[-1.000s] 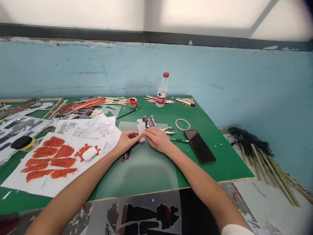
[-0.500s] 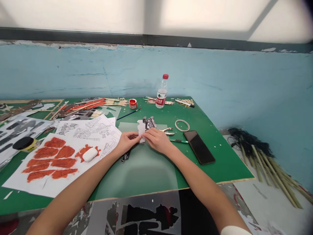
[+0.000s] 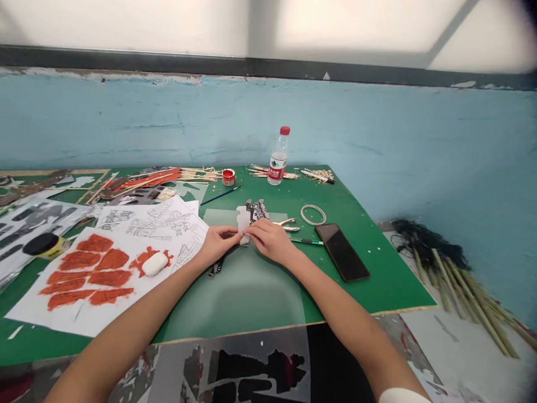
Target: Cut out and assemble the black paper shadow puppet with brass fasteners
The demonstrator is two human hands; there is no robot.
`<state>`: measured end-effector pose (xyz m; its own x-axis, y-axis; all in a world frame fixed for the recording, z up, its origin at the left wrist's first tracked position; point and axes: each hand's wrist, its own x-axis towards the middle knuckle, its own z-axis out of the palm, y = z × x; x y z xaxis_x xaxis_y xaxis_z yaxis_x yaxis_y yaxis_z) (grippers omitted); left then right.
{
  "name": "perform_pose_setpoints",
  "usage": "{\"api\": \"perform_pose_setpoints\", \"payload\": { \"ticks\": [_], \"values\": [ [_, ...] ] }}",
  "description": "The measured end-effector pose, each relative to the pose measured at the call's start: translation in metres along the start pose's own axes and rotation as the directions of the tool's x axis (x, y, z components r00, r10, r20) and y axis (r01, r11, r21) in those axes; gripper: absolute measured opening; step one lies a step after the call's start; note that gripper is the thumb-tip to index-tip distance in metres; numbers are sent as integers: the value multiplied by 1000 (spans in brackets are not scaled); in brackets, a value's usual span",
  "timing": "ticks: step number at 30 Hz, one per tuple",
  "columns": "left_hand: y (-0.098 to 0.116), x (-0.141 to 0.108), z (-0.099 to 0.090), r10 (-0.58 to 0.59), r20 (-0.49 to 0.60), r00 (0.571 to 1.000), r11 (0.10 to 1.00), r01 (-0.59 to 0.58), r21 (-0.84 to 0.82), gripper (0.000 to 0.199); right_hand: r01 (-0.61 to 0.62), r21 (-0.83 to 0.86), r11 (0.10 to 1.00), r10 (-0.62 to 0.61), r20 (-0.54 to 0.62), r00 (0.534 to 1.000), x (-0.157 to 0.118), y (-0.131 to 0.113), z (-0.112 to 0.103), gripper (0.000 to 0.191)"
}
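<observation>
My left hand (image 3: 220,243) and my right hand (image 3: 272,239) meet at the middle of the green table, fingertips closed on a small whitish cut-out piece (image 3: 243,217). Just behind it lies a black-and-white patterned cut-out (image 3: 259,209), partly covered by the right fingers. A dark patterned strip (image 3: 215,269) sticks out below my left hand. Under both hands a translucent sheet (image 3: 235,308) spreads to the front edge. Beside my right hand are metal-jawed pliers (image 3: 290,226), largely hidden, and a thin green tool (image 3: 308,242).
A phone (image 3: 343,253) and a pale ring (image 3: 313,215) lie to the right. Behind stand a red-capped bottle (image 3: 277,163) and a red paint jar (image 3: 229,178), near a brush (image 3: 221,195). Orange-painted paper (image 3: 33,305), a white eraser-like block (image 3: 155,264) and a black-lidded jar (image 3: 42,245) are left.
Both hands stay at the same place with the whitish piece between the fingertips. Only a very slight shift of the whole view shows.
</observation>
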<state>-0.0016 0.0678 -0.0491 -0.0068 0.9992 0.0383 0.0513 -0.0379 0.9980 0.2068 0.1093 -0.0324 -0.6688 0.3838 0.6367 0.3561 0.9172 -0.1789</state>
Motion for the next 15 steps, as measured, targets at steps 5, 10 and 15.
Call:
{"api": "perform_pose_setpoints", "payload": {
  "ticks": [5,10,15],
  "values": [
    [0,0,1,-3,-5,1000,1000,3,1,35,54,-79,995,-54,-4,999,2,0,-3,20],
    [1,0,1,-1,8,1000,1000,1,7,34,42,-64,997,-43,-11,999,2,-1,-2,19],
    [1,-1,0,-9,16,1000,1000,9,15,34,8,-3,1000,-8,-16,1000,0,-1,0,18]
  ]
}}
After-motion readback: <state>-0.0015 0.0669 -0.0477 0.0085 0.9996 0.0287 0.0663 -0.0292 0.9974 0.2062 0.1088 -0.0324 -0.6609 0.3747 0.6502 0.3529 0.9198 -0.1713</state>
